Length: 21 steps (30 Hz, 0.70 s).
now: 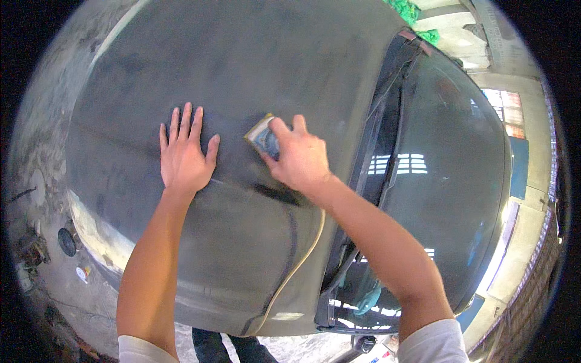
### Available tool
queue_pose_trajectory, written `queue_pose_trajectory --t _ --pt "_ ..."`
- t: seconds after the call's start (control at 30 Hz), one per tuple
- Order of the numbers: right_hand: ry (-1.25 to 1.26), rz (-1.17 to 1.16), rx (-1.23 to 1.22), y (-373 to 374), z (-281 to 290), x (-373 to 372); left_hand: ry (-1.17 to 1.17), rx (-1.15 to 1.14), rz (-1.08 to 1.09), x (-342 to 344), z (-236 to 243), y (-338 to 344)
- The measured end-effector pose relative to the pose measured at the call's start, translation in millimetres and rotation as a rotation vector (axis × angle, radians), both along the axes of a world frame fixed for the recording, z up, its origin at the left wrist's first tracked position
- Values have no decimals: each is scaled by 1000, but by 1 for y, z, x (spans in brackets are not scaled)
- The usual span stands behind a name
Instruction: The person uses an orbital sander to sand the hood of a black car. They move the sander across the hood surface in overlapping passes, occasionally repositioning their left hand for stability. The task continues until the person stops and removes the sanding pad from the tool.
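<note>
A car's dull grey-black hood [242,72] spreads out below me. My left hand [186,158] lies flat on it, fingers spread, with nothing in it. To its right, my right hand [298,154] is wrapped over a small palm sander [264,137], pressed against the hood. The visible corner of the sander is blue and white with a yellowish edge; my palm and fingers hide the rest. A pale yellow hose or cord [309,251] comes out below my right wrist and runs down over the hood's near edge.
Right of the hood lie the wipers [393,154] and dark windshield [448,139], which reflects bright windows. A round black object [67,241] rests on the grey floor [97,308] at the left. Green material [405,11] shows at the top right.
</note>
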State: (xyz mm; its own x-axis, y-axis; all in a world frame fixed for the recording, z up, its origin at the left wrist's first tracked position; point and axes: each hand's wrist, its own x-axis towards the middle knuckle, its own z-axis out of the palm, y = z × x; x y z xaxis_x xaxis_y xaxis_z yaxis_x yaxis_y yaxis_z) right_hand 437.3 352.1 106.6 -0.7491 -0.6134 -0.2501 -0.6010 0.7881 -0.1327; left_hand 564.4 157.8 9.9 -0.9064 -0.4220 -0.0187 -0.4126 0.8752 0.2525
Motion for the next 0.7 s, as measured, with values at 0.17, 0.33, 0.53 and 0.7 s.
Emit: queue_pose_trajectory --t 0.17,0.33,0.53,0.7 --pt "153 -129 -7 -11 11 -48 44 -29 -8 -1 -8 -3" --pt "69 154 -43 7 -14 -32 66 -64 -12 -2 -11 -4" --pt "-93 349 110 82 13 10 78 -59 -11 -3 -13 -2" --pt "-128 261 322 97 31 17 49 -97 9 -4 -15 -1"
